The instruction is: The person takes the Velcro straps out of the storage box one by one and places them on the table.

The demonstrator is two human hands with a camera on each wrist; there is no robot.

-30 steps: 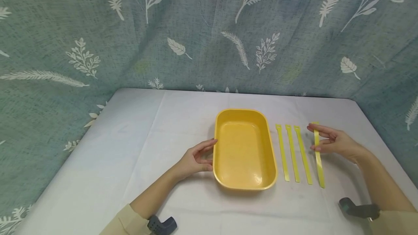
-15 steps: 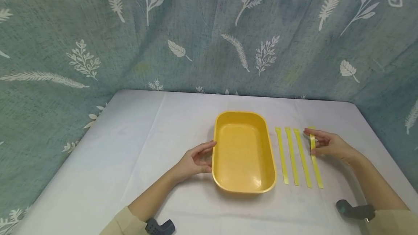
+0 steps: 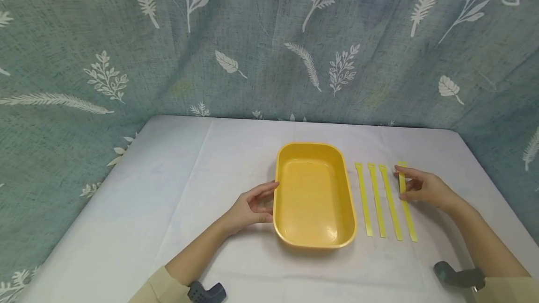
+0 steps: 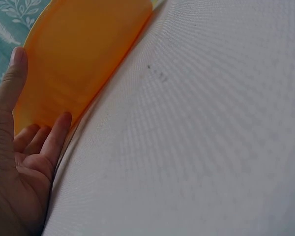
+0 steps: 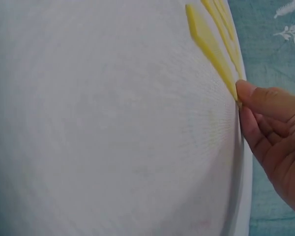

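Note:
A yellow rectangular tub (image 3: 313, 200) with rounded corners and bare inside stands on the table. My left hand (image 3: 251, 205) touches its left wall from outside, one fingertip at the rim; the left wrist view shows its fingers against the tub wall (image 4: 73, 64). With thumb and fingers, my right hand (image 3: 429, 191) pinches a flat yellow strip (image 3: 407, 219) near its upper part. That strip points toward me, its lower end close over the cloth, and the right wrist view shows the held strip (image 5: 206, 44) running out from the thumb.
Several more flat yellow strips lie in a row between tub and right hand, such as a strip (image 3: 391, 207) with a small slotted head. A white cloth (image 3: 202, 153) covers the table. Behind hangs a blue-green leaf-print curtain (image 3: 252, 36).
My right hand has shifted slightly left with the strip, bringing it nearer to the row and more parallel to it. Over the last half second it has barely moved. The left hand stays at the tub.

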